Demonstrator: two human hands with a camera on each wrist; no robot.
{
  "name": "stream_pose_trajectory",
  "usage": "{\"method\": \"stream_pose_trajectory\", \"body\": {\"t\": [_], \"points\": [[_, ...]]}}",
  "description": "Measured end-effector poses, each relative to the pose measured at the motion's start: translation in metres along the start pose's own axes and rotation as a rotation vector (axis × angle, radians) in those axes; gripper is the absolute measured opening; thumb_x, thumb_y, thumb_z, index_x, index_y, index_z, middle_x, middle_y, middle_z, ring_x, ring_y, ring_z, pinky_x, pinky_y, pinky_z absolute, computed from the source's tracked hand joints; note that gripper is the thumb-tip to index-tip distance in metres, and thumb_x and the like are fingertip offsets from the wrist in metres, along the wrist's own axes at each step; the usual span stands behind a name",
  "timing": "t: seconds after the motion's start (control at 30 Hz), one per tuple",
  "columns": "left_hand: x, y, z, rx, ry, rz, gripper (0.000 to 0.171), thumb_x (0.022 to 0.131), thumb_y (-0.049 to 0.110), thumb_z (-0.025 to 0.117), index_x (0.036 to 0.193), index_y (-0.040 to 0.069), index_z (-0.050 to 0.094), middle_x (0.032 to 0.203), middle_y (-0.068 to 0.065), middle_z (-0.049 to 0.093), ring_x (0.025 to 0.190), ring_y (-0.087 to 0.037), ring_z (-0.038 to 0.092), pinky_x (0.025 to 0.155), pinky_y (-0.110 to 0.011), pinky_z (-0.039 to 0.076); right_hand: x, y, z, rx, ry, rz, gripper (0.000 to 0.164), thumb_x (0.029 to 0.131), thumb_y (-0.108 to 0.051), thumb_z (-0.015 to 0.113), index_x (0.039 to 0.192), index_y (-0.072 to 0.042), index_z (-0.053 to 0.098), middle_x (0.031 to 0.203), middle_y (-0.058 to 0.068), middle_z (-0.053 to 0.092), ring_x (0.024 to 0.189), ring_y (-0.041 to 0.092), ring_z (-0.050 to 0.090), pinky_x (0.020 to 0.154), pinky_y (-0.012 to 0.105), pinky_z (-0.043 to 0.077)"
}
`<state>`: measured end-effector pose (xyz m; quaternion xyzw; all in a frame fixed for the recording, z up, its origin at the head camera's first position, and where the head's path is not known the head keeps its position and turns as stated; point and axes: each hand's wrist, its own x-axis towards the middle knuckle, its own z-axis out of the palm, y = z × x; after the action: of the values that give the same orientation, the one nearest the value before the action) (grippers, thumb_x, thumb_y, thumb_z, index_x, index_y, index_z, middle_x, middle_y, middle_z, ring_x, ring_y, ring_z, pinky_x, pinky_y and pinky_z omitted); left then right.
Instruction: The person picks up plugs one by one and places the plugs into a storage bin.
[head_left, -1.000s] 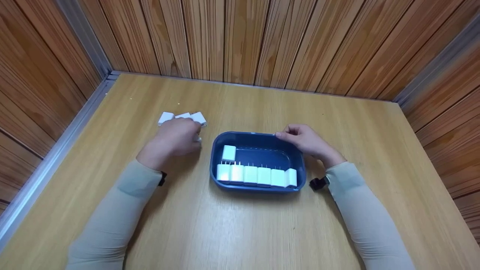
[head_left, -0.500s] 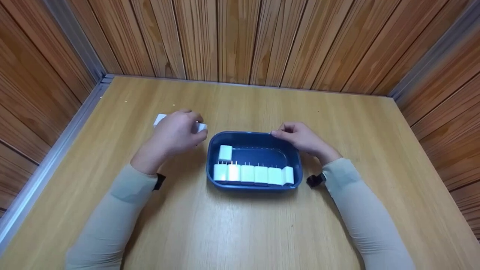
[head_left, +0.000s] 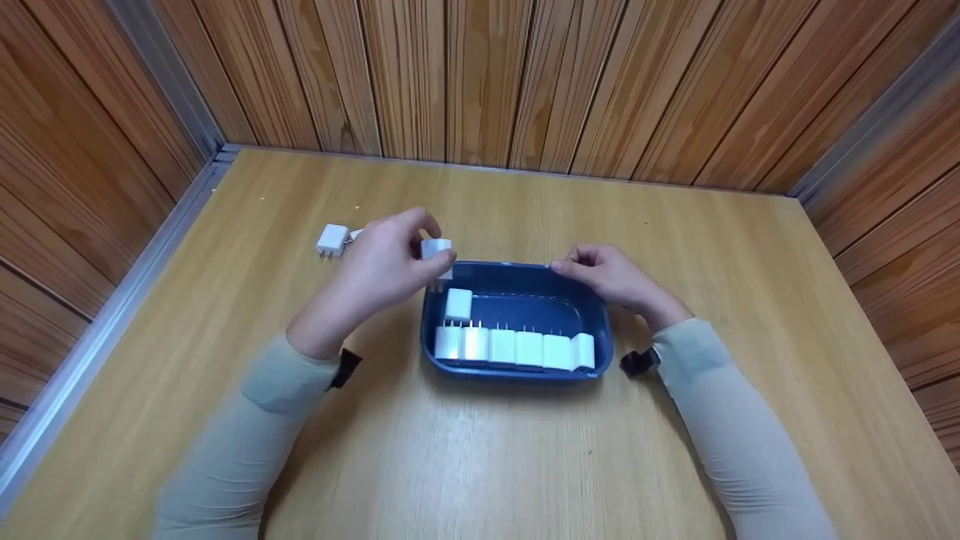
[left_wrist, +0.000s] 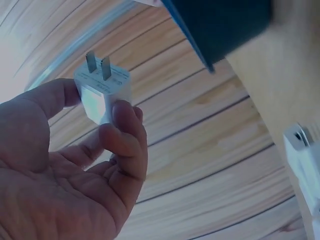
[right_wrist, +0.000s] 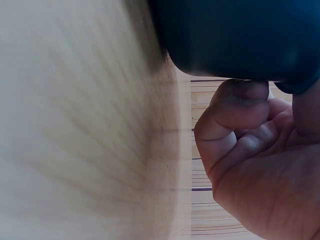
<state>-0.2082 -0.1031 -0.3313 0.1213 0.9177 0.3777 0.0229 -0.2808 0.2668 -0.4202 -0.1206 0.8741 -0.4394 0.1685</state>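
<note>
My left hand (head_left: 382,262) pinches a white charger plug (left_wrist: 102,90) between thumb and fingers, its two flat metal prongs bare in the left wrist view. In the head view that plug overlaps the back left corner of a blue plastic box (head_left: 517,377). With thumb and curled fingers, my right hand (head_left: 619,281) grips the box's back rim near the right corner. Inside the box, a row of several white charger plugs (head_left: 502,347) lines the front wall, prongs toward the back. One more charger plug (head_left: 458,304) lies behind the row's left end.
Left of the box, a white charger plug (head_left: 332,239) lies on the wooden table (head_left: 510,465), with another partly hidden behind my left hand. Wood-panelled walls (head_left: 487,82) enclose the table at the back and both sides.
My left hand has picked up a charger plug from the group on the table and carried it right to the box's back left corner. The right hand keeps its grip on the rim.
</note>
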Motion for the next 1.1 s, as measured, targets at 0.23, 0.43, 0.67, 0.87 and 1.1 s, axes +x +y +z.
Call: {"method": "stream_pose_trajectory", "body": {"t": [0.23, 0.43, 0.67, 0.87, 1.1], "points": [[0.009, 0.016, 0.023, 0.082, -0.042, -0.011, 0.032, 0.104, 0.036, 0.077, 0.125, 0.013, 0.071, 0.098, -0.004, 0.071, 0.084, -0.023, 0.068, 0.072, -0.038, 0.057, 0.0, -0.001, 0.001, -0.002, 0.0, -0.008, 0.05, 0.108, -0.058, 0.069, 0.114, -0.01, 0.076, 0.113, 0.012, 0.074, 0.105, 0.032, 0.062, 0.095, 0.044, 0.047], [0.016, 0.024, 0.044, 0.211, -0.055, 0.012, 0.034, 0.103, 0.037, 0.08, 0.123, 0.009, 0.074, 0.097, -0.004, 0.072, 0.084, -0.023, 0.068, 0.075, -0.038, 0.056, 0.001, -0.002, 0.003, -0.01, -0.003, -0.011, 0.046, 0.108, -0.056, 0.069, 0.113, -0.011, 0.077, 0.111, 0.011, 0.075, 0.104, 0.031, 0.061, 0.092, 0.043, 0.047], [0.025, 0.025, 0.058, 0.261, -0.08, -0.006, 0.029, 0.103, 0.033, 0.081, 0.12, 0.01, 0.075, 0.096, -0.003, 0.072, 0.081, -0.02, 0.069, 0.074, -0.035, 0.058, 0.002, -0.004, 0.004, -0.001, 0.001, 0.008, 0.052, 0.106, -0.062, 0.07, 0.113, -0.011, 0.076, 0.111, 0.012, 0.074, 0.105, 0.033, 0.062, 0.093, 0.045, 0.048], [0.029, 0.025, 0.068, 0.287, -0.122, -0.026, 0.037, 0.104, 0.034, 0.081, 0.128, 0.008, 0.075, 0.105, -0.007, 0.077, 0.084, -0.021, 0.071, 0.078, -0.036, 0.06, 0.001, -0.005, 0.003, -0.004, -0.007, 0.008, 0.052, 0.106, -0.062, 0.07, 0.114, -0.011, 0.076, 0.111, 0.012, 0.074, 0.105, 0.033, 0.061, 0.093, 0.044, 0.048], [0.031, 0.023, 0.078, 0.338, -0.143, -0.046, 0.044, 0.104, 0.036, 0.082, 0.138, 0.009, 0.073, 0.122, -0.011, 0.079, 0.097, -0.023, 0.075, 0.089, -0.04, 0.064, 0.002, -0.004, 0.003, 0.006, -0.014, 0.008, 0.052, 0.106, -0.062, 0.07, 0.113, -0.011, 0.075, 0.113, 0.012, 0.074, 0.105, 0.033, 0.062, 0.094, 0.044, 0.048]]}}
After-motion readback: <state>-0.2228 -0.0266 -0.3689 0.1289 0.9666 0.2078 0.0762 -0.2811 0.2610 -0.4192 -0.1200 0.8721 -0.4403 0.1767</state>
